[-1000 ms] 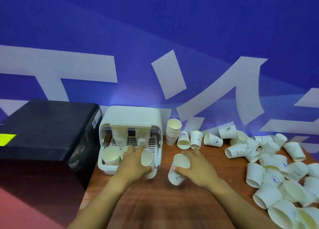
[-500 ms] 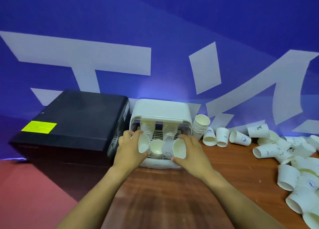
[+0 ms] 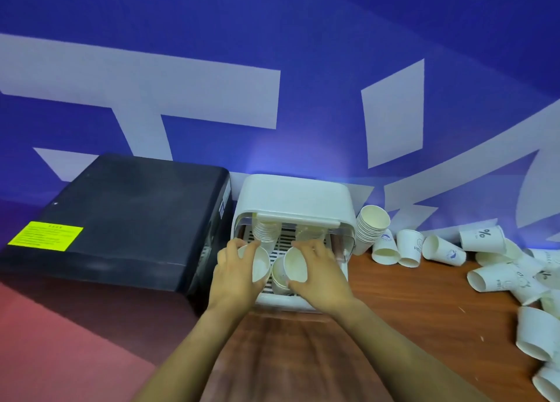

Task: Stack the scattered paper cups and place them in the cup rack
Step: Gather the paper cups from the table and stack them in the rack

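1. My left hand [image 3: 235, 269] grips a white paper cup [image 3: 261, 265] tipped on its side, mouth facing right, fingers curled over its rim, at the left front of the white plastic cup rack [image 3: 292, 197].
2. My right hand [image 3: 318, 269] grips a second white paper cup [image 3: 296, 264], also tilted, mouth facing left toward the first; thumb below, fingers wrapped over the top.
3. Both held cups are inside the rack's open front, above its slatted white floor [image 3: 280, 254]. A third cup [image 3: 278, 276] sits low between them, just touching the right-hand cup.
4. Two nested stacks [image 3: 266, 233] hang mouth-down at the back of the rack, under its lid.
5. A tall leaning stack of white cups [image 3: 371, 227] rests against the rack's right side.
6. Loose white cups [image 3: 444, 250] lie scattered across the brown wooden table [image 3: 409, 310] to the right, most on their sides.
7. A black box with a yellow label [image 3: 121, 219] stands just beside the rack on the left.
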